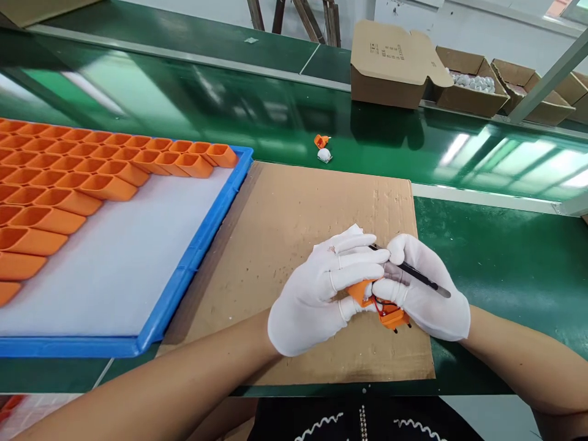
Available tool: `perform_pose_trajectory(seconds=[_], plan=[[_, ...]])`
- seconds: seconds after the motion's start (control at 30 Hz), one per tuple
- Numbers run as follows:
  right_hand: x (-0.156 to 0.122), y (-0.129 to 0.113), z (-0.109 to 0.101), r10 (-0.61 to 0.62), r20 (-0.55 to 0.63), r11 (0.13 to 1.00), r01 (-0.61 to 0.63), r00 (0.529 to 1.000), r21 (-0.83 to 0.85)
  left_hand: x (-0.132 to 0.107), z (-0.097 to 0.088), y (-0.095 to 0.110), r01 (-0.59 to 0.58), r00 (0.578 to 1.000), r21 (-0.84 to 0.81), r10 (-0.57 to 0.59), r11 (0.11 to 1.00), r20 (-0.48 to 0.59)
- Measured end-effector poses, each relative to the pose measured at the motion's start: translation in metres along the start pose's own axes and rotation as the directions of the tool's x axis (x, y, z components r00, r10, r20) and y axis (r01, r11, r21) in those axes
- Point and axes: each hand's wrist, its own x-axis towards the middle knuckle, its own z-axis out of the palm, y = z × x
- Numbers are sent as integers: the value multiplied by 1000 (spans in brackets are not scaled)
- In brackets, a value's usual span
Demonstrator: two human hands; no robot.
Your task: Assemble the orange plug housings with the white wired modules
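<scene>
Both my hands wear white gloves and meet over a brown cardboard mat. My left hand is closed around a small orange plastic housing. My right hand grips black tweezers, whose tip points left into the housing. A second orange piece with red and black wires hangs just below, between my hands.
A blue tray at the left holds rows of several orange housings on white foam. A loose orange part and a white part lie on the green belt. Cardboard boxes stand at the back right.
</scene>
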Motion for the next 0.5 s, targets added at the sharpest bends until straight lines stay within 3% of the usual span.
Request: perform_pose_trajectory(seconds=[0.2, 0.37, 0.43, 0.5], plan=[[2, -5, -6, 92, 56, 994, -95, 994, 47, 4, -5, 10, -12, 998, 113, 19, 994, -62], [7, 1, -15, -9, -131, 985, -13, 991, -171, -1, -3, 10, -30, 998, 169, 39, 985, -51], [9, 6, -19, -24, -96, 980, 4, 995, -200, -3, 0, 12, 9, 999, 141, -3, 990, -42], [9, 14, -22, -6, -44, 972, -4, 999, -234, -6, 1, 16, 119, 992, 38, -117, 992, -53]])
